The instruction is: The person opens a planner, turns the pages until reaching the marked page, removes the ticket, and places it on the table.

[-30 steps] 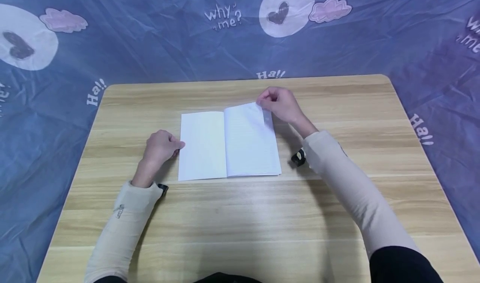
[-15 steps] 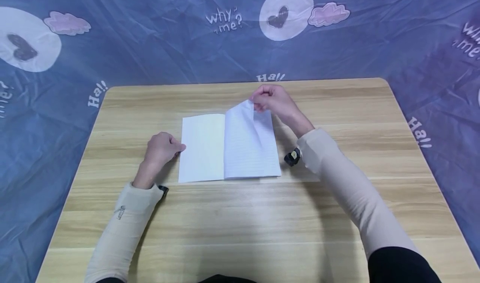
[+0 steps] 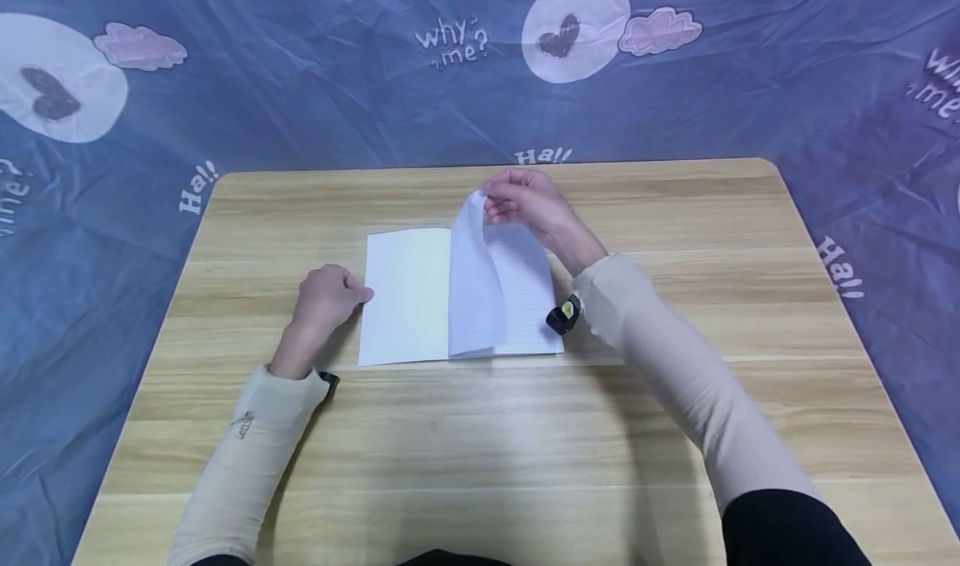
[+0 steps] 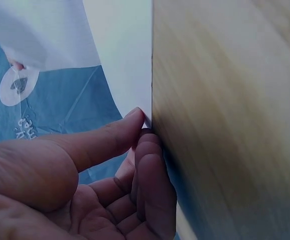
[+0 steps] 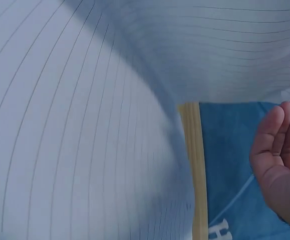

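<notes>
An open notebook [image 3: 408,299] lies on the wooden table, its left side plain and its right side ruled. My left hand [image 3: 327,299] pinches the left edge of the notebook between thumb and fingers; the left wrist view shows the thumb [image 4: 109,137] on top of the paper edge. By its top corner, my right hand [image 3: 528,203] pinches a lifted page [image 3: 474,291], which curves up from the middle fold. Beneath it the lined page [image 3: 528,291] is bared. In the right wrist view the ruled paper [image 5: 74,130] fills much of the picture and the right hand [image 5: 282,155] is partly cut off.
The wooden table [image 3: 420,449] has rounded far corners. Behind and beside it hangs a blue printed cloth [image 3: 337,74]. A small black device [image 3: 562,316] sits at the right cuff, over the notebook's right edge.
My right hand has moved left, drawing the page's top corner with it. The page has lifted and curled toward the fold, baring lines beneath. My left hand has stayed at the left edge.
</notes>
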### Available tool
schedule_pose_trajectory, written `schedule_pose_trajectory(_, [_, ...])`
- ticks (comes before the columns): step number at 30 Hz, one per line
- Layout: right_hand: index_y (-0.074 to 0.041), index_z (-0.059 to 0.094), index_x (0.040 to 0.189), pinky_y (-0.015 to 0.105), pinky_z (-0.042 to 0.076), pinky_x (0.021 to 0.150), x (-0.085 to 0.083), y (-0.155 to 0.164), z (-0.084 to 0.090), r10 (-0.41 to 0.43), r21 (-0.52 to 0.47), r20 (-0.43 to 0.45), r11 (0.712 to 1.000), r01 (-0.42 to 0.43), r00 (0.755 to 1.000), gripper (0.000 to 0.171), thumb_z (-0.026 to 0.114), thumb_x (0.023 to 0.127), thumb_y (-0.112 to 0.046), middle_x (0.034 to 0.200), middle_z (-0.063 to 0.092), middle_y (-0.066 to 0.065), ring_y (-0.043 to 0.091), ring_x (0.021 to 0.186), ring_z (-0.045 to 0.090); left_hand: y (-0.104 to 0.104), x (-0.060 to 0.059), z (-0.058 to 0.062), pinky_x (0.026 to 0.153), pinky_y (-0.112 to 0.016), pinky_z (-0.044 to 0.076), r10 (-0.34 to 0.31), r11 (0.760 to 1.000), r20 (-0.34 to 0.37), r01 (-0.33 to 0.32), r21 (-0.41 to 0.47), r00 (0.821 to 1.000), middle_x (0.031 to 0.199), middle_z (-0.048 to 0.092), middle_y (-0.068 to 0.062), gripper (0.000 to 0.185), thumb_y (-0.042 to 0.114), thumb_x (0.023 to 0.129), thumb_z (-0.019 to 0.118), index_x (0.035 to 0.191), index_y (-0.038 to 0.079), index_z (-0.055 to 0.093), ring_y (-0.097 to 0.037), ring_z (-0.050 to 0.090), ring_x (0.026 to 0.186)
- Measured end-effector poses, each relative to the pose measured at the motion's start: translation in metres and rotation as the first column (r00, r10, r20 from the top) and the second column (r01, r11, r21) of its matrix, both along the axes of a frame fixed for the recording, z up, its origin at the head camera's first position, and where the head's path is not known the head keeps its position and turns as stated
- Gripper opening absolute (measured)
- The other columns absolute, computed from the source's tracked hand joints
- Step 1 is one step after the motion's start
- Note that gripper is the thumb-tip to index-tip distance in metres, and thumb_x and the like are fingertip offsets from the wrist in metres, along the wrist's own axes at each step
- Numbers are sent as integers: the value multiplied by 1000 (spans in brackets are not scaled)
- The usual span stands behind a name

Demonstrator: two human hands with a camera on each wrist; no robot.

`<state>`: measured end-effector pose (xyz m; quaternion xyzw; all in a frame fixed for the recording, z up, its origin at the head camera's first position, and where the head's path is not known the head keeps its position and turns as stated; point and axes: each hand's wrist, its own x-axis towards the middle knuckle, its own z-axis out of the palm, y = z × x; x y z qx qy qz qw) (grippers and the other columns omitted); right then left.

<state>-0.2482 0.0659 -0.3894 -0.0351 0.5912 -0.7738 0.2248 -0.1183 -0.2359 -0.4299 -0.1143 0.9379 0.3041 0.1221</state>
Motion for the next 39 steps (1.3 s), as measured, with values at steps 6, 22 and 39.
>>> schedule_pose_trajectory(6, [3, 67, 95, 28, 57, 65, -1, -11, 1, -30, -49, 44, 998, 32, 999, 4, 63, 96, 1, 76, 68, 10, 17, 64, 64, 6, 2, 0, 68, -38, 46, -10, 1000, -47, 9, -25, 999, 85, 65, -11, 19, 18, 95, 69, 86, 1, 68, -29, 57, 78])
schedule_pose_trajectory(22, [4, 64, 94, 28, 57, 60, -1, -27, 7, -51, -125, 52, 990, 58, 997, 6, 59, 97, 3, 73, 68, 11, 18, 61, 64, 72, 42, 39, 70, -44, 53, -339, 932, -805, 288, -218, 486, 83, 67, -14, 24, 21, 96, 69, 102, -2, 71, -30, 63, 75])
schedule_pose_trajectory(39, [0, 65, 89, 29, 57, 63, 0, -24, 2, -56, -120, 40, 991, 60, 998, 9, 61, 97, 2, 72, 68, 10, 17, 60, 65, 114, 73, 23, 70, -32, 57, -458, 807, -869, 497, -320, 185, 87, 69, -10, 17, 7, 96, 61, 101, -4, 74, -22, 65, 74])
